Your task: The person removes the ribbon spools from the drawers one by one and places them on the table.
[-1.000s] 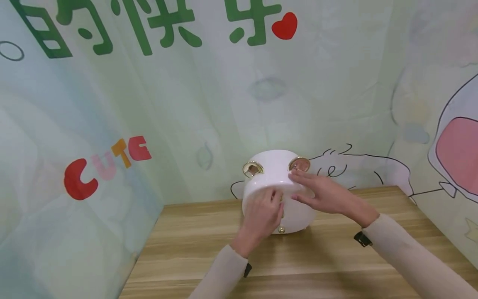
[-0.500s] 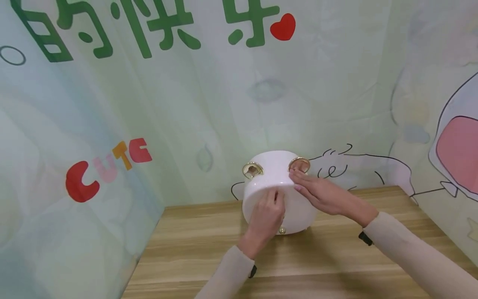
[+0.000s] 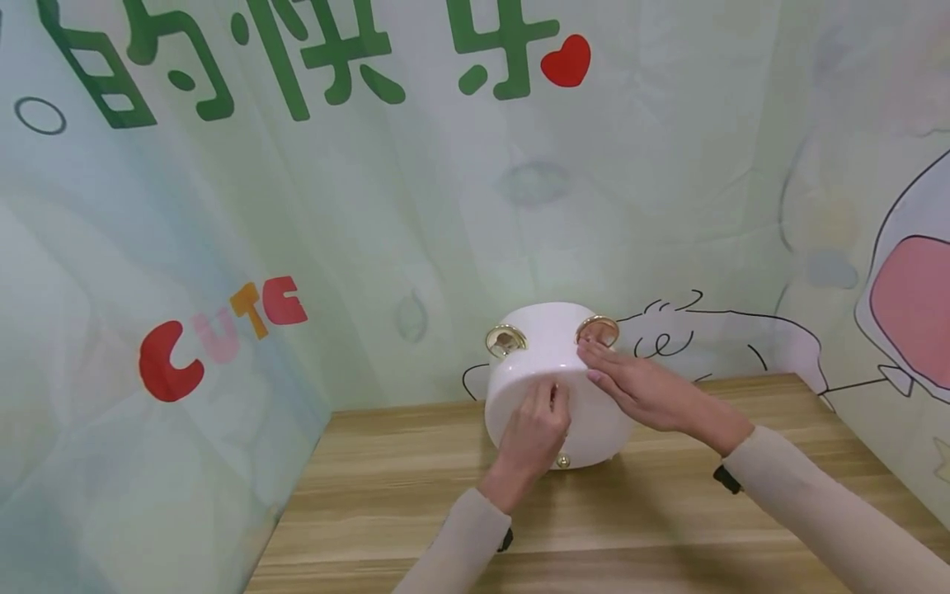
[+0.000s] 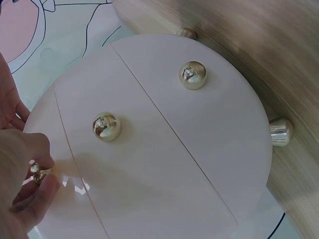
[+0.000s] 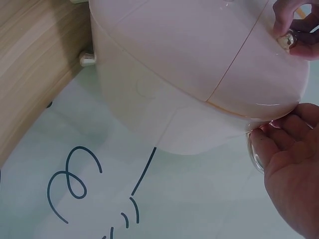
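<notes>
A round white drawer box point(image 3: 601, 429) stands upright on the table, with gold ball knobs and two gold ring-shaped ears. With thumb and finger, my left hand point(image 3: 534, 433) pinches the top drawer's gold knob point(image 4: 36, 172). My right hand point(image 3: 653, 392) rests against the box's upper right side, its fingers extended close to the right gold ear point(image 3: 597, 332). Seen from the left wrist, the middle knob point(image 4: 106, 126) and bottom knob point(image 4: 193, 75) are untouched. Thin seams separate the drawers, and the top drawer looks flush with the front.
The wood-grain table point(image 3: 401, 487) extends in front and to both sides. Behind the box hangs a printed pale green backdrop point(image 3: 445, 206) with lettering and cartoon drawings. The left gold ear point(image 3: 506, 341) sticks up from the box. A short gold foot point(image 4: 281, 132) supports it.
My left hand has shifted slightly right on the box front, fingers now together at the top knob. My right thumb, lower and spread before, has drawn up beside the fingers.
</notes>
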Action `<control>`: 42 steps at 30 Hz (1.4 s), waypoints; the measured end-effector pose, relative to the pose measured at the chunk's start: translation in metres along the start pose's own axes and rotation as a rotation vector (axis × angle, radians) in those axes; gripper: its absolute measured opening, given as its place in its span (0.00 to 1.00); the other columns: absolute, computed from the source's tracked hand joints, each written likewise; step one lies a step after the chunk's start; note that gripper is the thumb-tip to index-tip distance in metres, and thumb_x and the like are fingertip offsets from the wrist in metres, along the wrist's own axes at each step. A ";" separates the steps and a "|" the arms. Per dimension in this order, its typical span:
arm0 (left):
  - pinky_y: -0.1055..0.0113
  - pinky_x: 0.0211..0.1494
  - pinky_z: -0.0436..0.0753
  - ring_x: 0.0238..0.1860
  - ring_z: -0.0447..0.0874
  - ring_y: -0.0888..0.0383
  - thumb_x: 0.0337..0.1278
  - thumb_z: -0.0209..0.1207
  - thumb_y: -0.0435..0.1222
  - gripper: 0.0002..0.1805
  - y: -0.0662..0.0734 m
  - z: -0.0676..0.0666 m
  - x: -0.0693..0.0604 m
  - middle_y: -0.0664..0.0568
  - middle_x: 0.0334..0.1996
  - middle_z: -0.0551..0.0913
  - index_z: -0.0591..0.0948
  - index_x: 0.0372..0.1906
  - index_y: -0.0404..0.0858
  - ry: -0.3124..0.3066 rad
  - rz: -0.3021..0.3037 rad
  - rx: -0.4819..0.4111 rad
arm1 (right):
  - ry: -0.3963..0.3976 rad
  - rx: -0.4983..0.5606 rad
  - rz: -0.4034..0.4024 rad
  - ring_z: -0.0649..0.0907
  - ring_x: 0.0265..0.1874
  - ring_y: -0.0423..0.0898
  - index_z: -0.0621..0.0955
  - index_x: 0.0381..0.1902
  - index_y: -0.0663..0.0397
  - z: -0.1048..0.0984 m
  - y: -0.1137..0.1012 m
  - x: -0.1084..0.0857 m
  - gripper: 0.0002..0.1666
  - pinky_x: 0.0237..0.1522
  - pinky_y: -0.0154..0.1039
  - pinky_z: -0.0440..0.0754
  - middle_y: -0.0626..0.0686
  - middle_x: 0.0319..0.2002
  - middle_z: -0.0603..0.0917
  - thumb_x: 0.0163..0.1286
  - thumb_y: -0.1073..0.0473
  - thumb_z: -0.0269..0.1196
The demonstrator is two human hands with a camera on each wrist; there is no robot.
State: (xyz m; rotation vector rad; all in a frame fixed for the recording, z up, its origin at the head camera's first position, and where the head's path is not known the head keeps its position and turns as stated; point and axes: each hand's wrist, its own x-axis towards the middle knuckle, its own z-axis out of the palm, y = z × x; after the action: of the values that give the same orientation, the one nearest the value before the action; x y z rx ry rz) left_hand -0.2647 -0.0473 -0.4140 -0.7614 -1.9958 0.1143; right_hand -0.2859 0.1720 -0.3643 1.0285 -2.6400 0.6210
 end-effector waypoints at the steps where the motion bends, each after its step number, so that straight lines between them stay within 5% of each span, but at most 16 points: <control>1: 0.71 0.37 0.88 0.35 0.84 0.57 0.51 0.72 0.30 0.13 0.000 0.001 0.000 0.47 0.37 0.84 0.85 0.43 0.33 0.004 0.005 0.003 | 0.003 -0.003 -0.004 0.68 0.79 0.58 0.68 0.78 0.62 0.000 0.000 0.000 0.31 0.75 0.59 0.71 0.60 0.79 0.67 0.86 0.50 0.49; 23: 0.71 0.36 0.86 0.32 0.81 0.59 0.55 0.67 0.27 0.07 0.003 -0.008 -0.006 0.48 0.35 0.81 0.84 0.40 0.32 0.055 0.034 -0.040 | -0.032 0.028 0.013 0.66 0.81 0.56 0.66 0.79 0.60 0.000 0.002 0.000 0.33 0.77 0.58 0.69 0.58 0.81 0.64 0.86 0.48 0.48; 34: 0.73 0.36 0.86 0.32 0.81 0.60 0.47 0.70 0.31 0.11 0.007 -0.021 -0.013 0.49 0.34 0.81 0.85 0.38 0.34 0.099 0.034 -0.061 | -0.036 0.017 0.018 0.67 0.81 0.57 0.66 0.80 0.59 -0.001 0.002 0.000 0.32 0.76 0.58 0.70 0.58 0.81 0.64 0.86 0.48 0.48; 42: 0.73 0.38 0.86 0.34 0.81 0.60 0.60 0.60 0.32 0.07 0.013 -0.034 -0.021 0.49 0.36 0.81 0.85 0.39 0.35 0.099 0.028 -0.061 | -0.057 0.030 0.023 0.65 0.81 0.57 0.64 0.80 0.60 0.000 0.004 0.001 0.33 0.77 0.59 0.69 0.58 0.81 0.63 0.87 0.48 0.47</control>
State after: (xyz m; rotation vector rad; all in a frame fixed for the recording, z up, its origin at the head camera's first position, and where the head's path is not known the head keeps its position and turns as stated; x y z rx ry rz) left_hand -0.2233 -0.0561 -0.4164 -0.8190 -1.9027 0.0319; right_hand -0.2891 0.1743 -0.3648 1.0414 -2.7030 0.6473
